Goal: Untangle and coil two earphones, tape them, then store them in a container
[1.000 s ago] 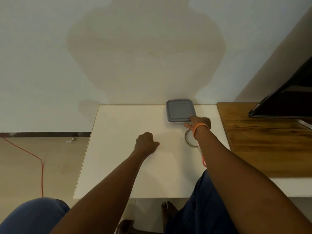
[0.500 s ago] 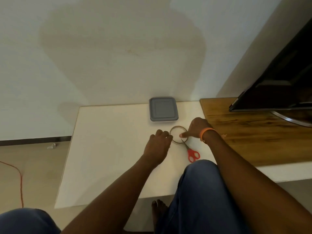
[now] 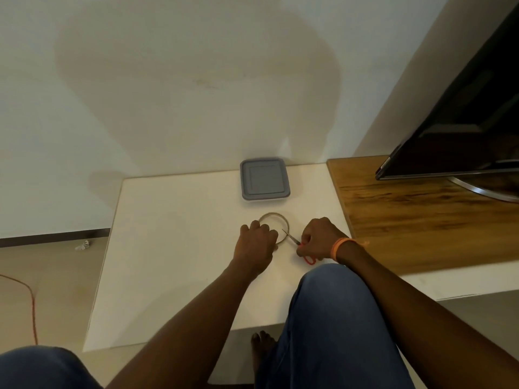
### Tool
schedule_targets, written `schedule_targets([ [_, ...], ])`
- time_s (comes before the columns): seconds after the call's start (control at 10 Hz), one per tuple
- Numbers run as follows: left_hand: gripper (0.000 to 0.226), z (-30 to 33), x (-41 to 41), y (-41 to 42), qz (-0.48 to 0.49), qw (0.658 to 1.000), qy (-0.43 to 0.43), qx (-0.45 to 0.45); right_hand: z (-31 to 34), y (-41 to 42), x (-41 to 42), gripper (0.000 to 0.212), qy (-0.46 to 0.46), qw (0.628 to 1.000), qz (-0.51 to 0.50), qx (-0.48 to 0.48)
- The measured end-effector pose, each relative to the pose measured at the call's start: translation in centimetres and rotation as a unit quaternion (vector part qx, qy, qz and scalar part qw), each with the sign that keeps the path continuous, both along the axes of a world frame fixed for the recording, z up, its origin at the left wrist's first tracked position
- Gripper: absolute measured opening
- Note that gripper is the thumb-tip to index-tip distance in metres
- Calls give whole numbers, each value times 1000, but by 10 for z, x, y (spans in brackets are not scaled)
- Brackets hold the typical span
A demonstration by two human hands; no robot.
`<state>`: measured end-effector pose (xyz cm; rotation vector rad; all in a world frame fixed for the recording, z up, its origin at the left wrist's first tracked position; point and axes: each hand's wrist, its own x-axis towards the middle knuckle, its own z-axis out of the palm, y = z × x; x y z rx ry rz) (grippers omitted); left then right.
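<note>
At the bottom of the frame the person's knees are filling the foreground, with both forearms reaching up toward the centre. Just above, the left hand (image 3: pixel 257 244) is curling its fingers loosely over the near-left edge of the tape roll (image 3: pixel 274 224) lying flat on the white table (image 3: pixel 174 248); whether it is pinching the tape's free end cannot be told. To its right, the right hand (image 3: pixel 318 241) is gripping the red-handled scissors (image 3: pixel 295 242), fingers wrapped round the handles, blades pointing up-left over the ring's right edge. Farther up, the grey lidded container (image 3: pixel 264 179) is sitting closed against the wall.

The step appears to be cutting tape. Doing it well likely means holding the roll steady, drawing out a short strip, and keeping it taut before snipping.

No earphones are showing anywhere; they may be inside the left fist or the container. The scissor blades are too small to judge as open or closed.
</note>
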<state>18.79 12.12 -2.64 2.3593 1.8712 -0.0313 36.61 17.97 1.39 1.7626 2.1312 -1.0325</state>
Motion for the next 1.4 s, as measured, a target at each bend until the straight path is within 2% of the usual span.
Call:
schedule_targets([
  [0.1, 19, 2, -6, -1, 1, 1000, -9, 6, -2, -2, 0, 16, 90, 993, -56, -57],
  [0.2, 18, 3, -15, -3, -16, 1000, 18, 6, -6, -4, 3, 15, 104, 986, -76, -107],
  [0.3, 20, 1, -23, -8, -55, 997, 51, -6, -9, -1, 7, 11, 51, 996, -9, -74],
  [0.5, 19, 1, -22, -10, -28, 999, 24, -22, -3, 9, 9, 16, -3, 998, 56, -26],
  [0.6, 16, 3, -19, -10, 22, 1000, 5, -21, -4, 8, 7, 12, -7, 997, 75, -18],
  [0.7, 16, 5, -17, -9, 43, 999, -10, -18, -10, 5, 3, 5, 47, 997, 53, -5],
  [0.9, 14, 4, -14, -7, 87, 995, -40, -24, -23, 17, 8, 19, 10, 993, -66, 94],
  [1.0, 16, 6, -15, -3, 115, 992, -53, -18, -30, 26, 4, 30, -11, 989, -102, 107],
  [1.1, 14, 7, -17, -1, 131, 989, -59, -22, -33, 34, -3, 39, -39, 987, -117, 104],
  [1.3, 19, 1, -21, -2, 143, 987, -67, -30, -35, 35, -5, 42, -74, 989, -93, 87],
  [1.4, 27, 1, -19, 3, 160, 979, -117, -44, -32, 33, -2, 45, -81, 989, -95, 80],
])
